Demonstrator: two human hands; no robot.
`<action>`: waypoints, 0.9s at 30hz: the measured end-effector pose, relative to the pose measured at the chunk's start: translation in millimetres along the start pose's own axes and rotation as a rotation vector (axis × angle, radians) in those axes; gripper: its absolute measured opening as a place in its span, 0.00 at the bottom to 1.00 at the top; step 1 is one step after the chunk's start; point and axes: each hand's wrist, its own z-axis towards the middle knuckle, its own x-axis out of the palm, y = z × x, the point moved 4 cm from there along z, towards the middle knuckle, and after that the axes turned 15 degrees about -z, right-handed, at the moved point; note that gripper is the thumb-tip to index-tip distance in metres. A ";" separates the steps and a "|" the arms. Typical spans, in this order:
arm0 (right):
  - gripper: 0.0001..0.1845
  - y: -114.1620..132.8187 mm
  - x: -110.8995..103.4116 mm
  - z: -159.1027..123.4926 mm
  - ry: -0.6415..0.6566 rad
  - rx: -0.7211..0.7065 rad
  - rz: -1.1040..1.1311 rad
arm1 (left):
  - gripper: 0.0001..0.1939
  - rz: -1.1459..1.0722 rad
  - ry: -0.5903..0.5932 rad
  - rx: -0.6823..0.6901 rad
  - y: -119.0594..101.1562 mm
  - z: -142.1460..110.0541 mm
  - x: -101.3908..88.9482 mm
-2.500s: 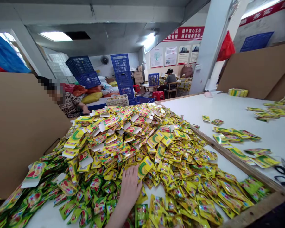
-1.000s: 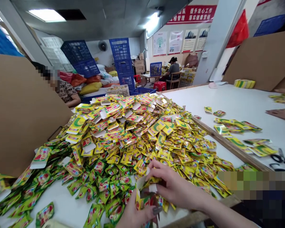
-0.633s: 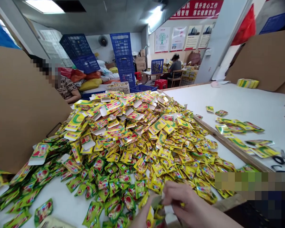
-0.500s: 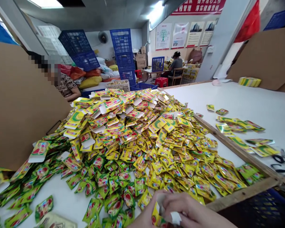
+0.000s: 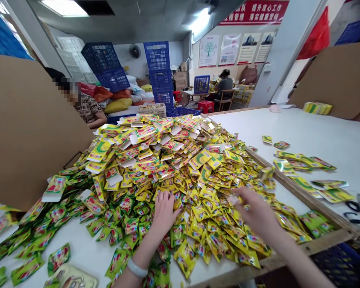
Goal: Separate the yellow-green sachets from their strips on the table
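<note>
Fingers (image 5: 165,199) spread wide on shiny yellow packets (image 5: 198,176).
My left hand (image 5: 165,213) lies flat on them; I can't tell if my right hand (image 5: 255,210) holds one.

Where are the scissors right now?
In the head view, the black-handled scissors lie at the far right edge of the white table, just right of the loose yellow sachets.

This is a packing workshop. Yellow sachets (image 5: 180,172) heap the worktop (image 5: 324,140) under the hands (image 5: 165,212), with blue plastic crates (image 5: 157,60) stacked beyond and red wall banners (image 5: 253,18).
</note>
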 end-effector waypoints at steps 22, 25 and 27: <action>0.12 129.4 31.5 10.4 0.540 -0.420 0.600 | 0.27 -0.600 0.351 -0.464 -19.7 -61.2 -19.2; 0.14 117.2 40.2 4.0 0.502 -0.261 0.689 | 0.33 -0.512 0.410 -0.415 -31.4 -64.6 -18.0; 0.25 106.7 47.5 -1.1 0.555 -0.157 0.846 | 0.42 -0.502 0.424 -0.312 -37.4 -66.0 -13.0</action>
